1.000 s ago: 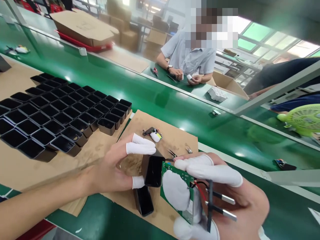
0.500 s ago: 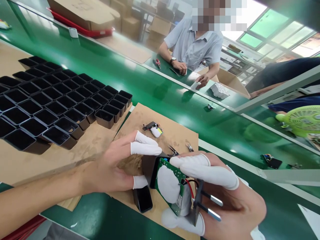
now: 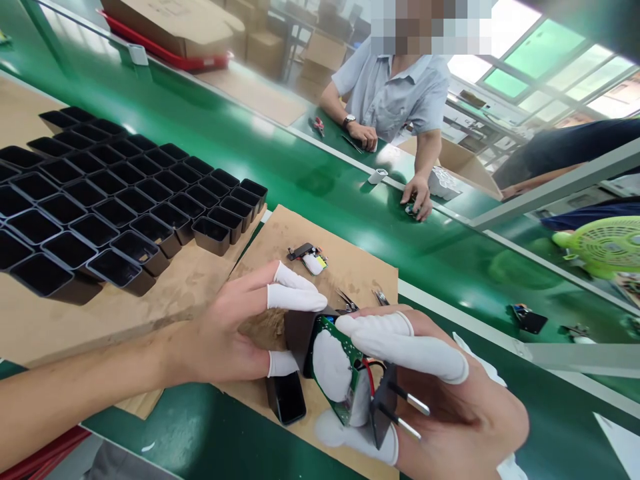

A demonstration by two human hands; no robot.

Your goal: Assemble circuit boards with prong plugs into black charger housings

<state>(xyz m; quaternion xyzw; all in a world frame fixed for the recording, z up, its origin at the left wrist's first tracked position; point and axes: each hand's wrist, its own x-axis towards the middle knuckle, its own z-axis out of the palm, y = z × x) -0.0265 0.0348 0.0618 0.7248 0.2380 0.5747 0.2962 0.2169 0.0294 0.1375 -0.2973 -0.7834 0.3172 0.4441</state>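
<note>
My left hand (image 3: 250, 320), with white finger cots, grips a black plastic charger case (image 3: 301, 339) whose open end faces right. Between the thumb and fingers of my right hand (image 3: 440, 380) is a green circuit board (image 3: 340, 367) with a white blob of compound on it. Red and black wires join the board to a black end plate (image 3: 384, 407) with two metal plug pins. The board's left end sits inside the mouth of the case; the rest sticks out. Just below, another black case (image 3: 289, 399) lies on the cardboard.
Rows of open black cases (image 3: 115, 213) stand at left on cardboard. Ahead lie another board assembly (image 3: 311, 257) and tweezers (image 3: 347, 300). Across the green belt (image 3: 310, 180) a co-worker's hand (image 3: 418, 199) touches a small board. A green fan (image 3: 607, 250) is at right.
My right hand has moved slightly left, and the board sits a little deeper in the case. The co-worker has put down a white case and reached for a board on the belt.
</note>
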